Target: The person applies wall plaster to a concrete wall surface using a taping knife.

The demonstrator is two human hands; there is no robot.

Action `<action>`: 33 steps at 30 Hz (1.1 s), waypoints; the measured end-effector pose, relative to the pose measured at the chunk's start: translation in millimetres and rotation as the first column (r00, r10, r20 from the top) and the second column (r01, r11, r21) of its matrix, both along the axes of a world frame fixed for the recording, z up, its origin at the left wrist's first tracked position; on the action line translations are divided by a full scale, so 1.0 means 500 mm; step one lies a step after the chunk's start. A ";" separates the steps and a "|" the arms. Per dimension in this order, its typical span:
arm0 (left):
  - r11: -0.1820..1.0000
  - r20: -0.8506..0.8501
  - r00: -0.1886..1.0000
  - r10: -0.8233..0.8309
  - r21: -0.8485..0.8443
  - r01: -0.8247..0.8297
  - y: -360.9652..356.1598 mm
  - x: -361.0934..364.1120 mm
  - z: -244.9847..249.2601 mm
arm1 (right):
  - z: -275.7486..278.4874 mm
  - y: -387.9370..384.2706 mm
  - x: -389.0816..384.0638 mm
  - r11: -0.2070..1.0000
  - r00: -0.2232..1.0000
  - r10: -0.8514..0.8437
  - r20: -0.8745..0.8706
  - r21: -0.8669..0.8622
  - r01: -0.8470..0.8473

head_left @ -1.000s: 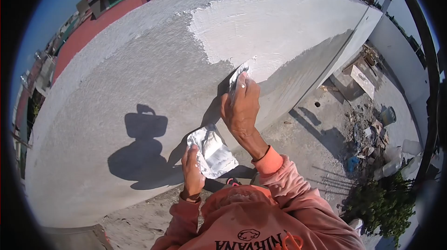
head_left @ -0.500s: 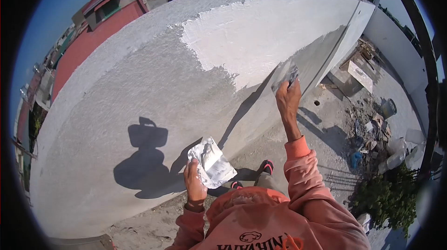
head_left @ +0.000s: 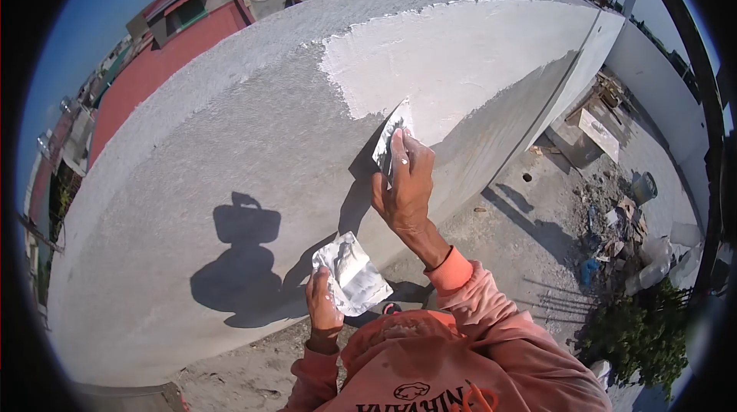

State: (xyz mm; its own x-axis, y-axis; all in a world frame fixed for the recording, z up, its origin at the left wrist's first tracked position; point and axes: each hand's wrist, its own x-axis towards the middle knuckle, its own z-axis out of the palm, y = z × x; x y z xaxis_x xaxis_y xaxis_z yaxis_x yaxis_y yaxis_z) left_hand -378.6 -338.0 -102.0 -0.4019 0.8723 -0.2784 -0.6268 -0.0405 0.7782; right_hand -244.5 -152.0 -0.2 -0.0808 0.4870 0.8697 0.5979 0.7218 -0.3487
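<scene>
My right hand (head_left: 408,182) grips a flat metal scraper (head_left: 394,139) with whitish smears, its blade at the lower left edge of the white coating (head_left: 430,55) on the wall. Below and to the left, my left hand (head_left: 324,304) is closed on the edge of a plate (head_left: 351,274) that carries white paste. The curved wall (head_left: 207,143) is bare grey on its left part, and a grey strip runs below the coating on the right.
Rubble and plastic scraps (head_left: 618,228) lie on the ground at the right, near a bucket (head_left: 643,188) and a box-like block (head_left: 583,139). A green bush (head_left: 641,331) grows at lower right. Red-roofed buildings (head_left: 161,78) stand beyond the wall.
My right hand has moved left with the scraper, from the grey strip at the right to the coating's lower left edge. My left hand and its plate stay almost in place.
</scene>
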 end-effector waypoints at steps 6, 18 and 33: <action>0.998 0.003 0.999 0.053 -0.026 -0.053 0.000 0.005 0.033 | 0.024 -0.046 0.056 0.990 0.989 0.138 -0.049 0.027 -0.137; 0.998 0.012 0.998 0.056 -0.003 -0.056 -0.003 -0.002 -0.006 | 0.004 0.243 0.222 0.859 0.902 -0.344 -0.260 -0.474 0.191; 1.000 0.066 0.998 -0.010 0.005 0.010 -0.013 -0.011 -0.013 | 0.018 -0.039 -0.033 0.992 0.994 0.097 0.058 0.077 -0.102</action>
State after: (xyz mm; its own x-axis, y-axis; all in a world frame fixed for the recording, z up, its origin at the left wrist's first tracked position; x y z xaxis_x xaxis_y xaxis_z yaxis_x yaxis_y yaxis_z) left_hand -383.9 -344.4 -108.3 -0.3738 0.8775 -0.3004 -0.6773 -0.0369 0.7348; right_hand -260.9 -171.7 8.6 -0.1731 0.4034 0.8985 0.5381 0.8028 -0.2568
